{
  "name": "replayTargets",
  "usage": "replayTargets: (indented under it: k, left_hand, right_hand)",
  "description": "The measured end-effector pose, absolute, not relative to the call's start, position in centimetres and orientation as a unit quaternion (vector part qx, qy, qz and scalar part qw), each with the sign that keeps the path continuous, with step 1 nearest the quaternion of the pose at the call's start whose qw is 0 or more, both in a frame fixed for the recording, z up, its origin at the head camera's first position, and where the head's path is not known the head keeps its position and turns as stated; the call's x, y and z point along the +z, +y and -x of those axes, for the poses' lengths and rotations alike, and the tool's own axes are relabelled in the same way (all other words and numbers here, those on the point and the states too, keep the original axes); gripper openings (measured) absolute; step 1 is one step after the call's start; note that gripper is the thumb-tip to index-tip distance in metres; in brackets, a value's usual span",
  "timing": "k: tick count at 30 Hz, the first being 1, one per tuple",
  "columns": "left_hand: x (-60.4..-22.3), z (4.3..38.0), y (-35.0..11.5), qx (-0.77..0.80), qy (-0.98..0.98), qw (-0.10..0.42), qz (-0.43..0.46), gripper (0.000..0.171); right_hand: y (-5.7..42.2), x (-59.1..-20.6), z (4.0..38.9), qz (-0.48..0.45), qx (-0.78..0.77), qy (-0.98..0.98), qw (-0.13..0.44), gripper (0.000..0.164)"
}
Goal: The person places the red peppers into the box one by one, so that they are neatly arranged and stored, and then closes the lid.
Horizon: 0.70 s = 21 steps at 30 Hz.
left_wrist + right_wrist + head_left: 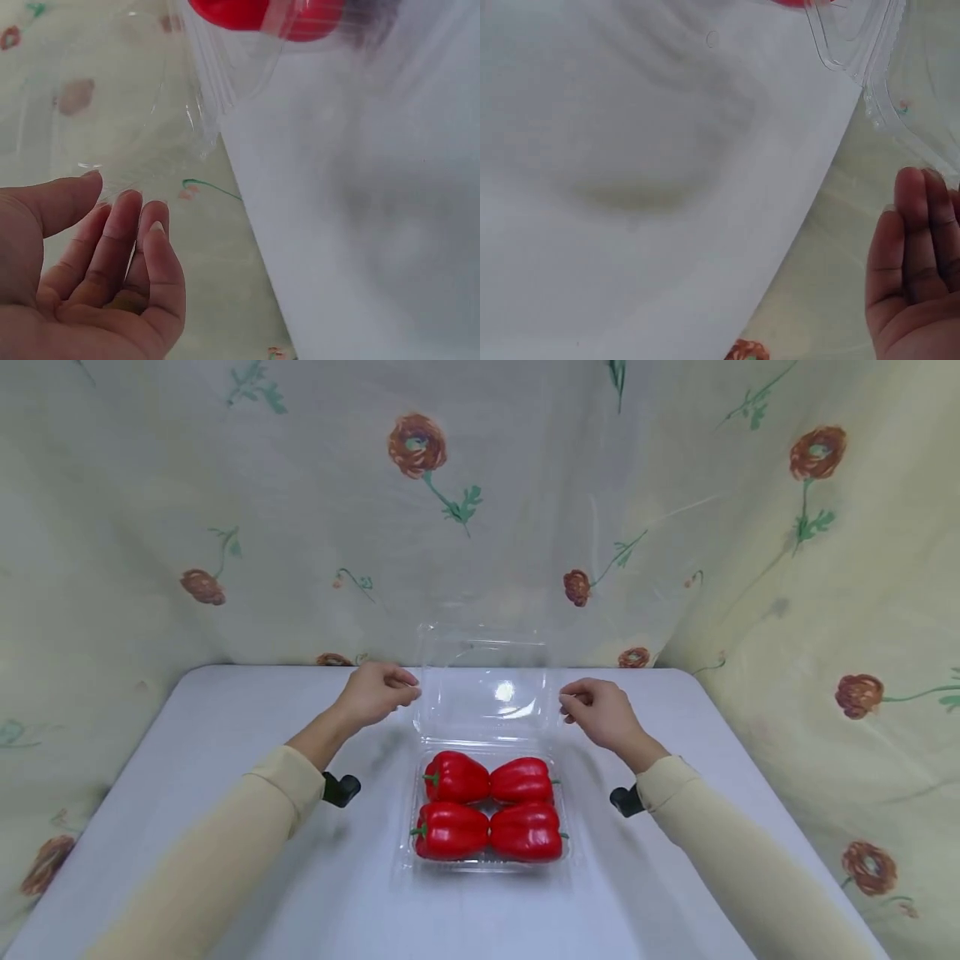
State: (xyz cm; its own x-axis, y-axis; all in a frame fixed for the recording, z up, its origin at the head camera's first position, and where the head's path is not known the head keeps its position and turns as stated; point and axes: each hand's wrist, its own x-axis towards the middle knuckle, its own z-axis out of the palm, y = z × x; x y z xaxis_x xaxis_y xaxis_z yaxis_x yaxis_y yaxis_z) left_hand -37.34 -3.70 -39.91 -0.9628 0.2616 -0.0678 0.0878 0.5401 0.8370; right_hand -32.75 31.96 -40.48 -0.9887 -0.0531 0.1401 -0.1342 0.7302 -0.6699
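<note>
A clear plastic clamshell container [564, 862] sits on the table with its transparent lid [480, 693] raised up and back at the hinge. Red bell peppers fill the base in two rows, among them a front left pepper [452, 832] and a back right pepper [522, 780]. At the lid's left edge, my left hand [378, 695] pinches the rim between thumb and fingertips; the left wrist view shows the thumb [71, 201] right at the plastic. My right hand [597, 710] pinches the opposite edge, its fingertips [910, 187] touching the rim and its thumb hidden in the right wrist view.
The white table [315, 877] reaches back to a hanging cloth with a flower print [510, 527], which also encloses both sides. A black wrist mount [341, 789] protrudes from the left sleeve, and another black mount [627, 801] from the right sleeve.
</note>
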Motion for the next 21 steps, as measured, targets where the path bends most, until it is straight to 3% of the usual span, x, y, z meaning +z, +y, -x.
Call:
replayTargets:
  k: [10, 21]
  left_hand:
    - [-38.2, 33.5, -4.4, 0.405, 0.886, 0.0, -0.225, 0.02]
    - [-39.9, 28.0, -5.0, 0.295, 0.893, -0.128, -0.314, 0.011]
  right_hand:
    - [33.2, -39.5, 28.8, -0.103, 0.318, -0.94, 0.071, 0.016]
    - [33.1, -40.5, 24.7, -0.167, 0.245, -0.95, 0.102, 0.007]
